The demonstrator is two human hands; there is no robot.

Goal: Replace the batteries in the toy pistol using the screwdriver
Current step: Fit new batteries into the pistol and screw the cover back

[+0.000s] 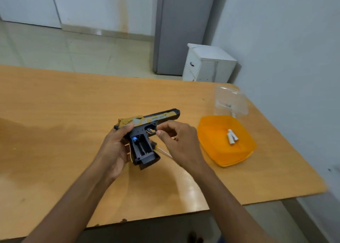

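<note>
The left hand [117, 147] holds the toy pistol [147, 130] in a curled grip above the worktop [55, 104], its battery bay open and facing up. The right hand [176, 141] is curled beside it; whether it pinches anything is unclear. Batteries [232, 137] lie in the orange tray [211, 143], right of the grip. Keep the pistol steady and match polarity.

Counter [64, 99]: orange-brown wood laminate, worn along near edge. Orange tub [211, 132] near right edge, white batteries [232, 137] inside. Clear lid [230, 101] just behind tub, toward far right corner. Screwdriver [161, 150] lies mid-counter, mostly hidden.
</note>
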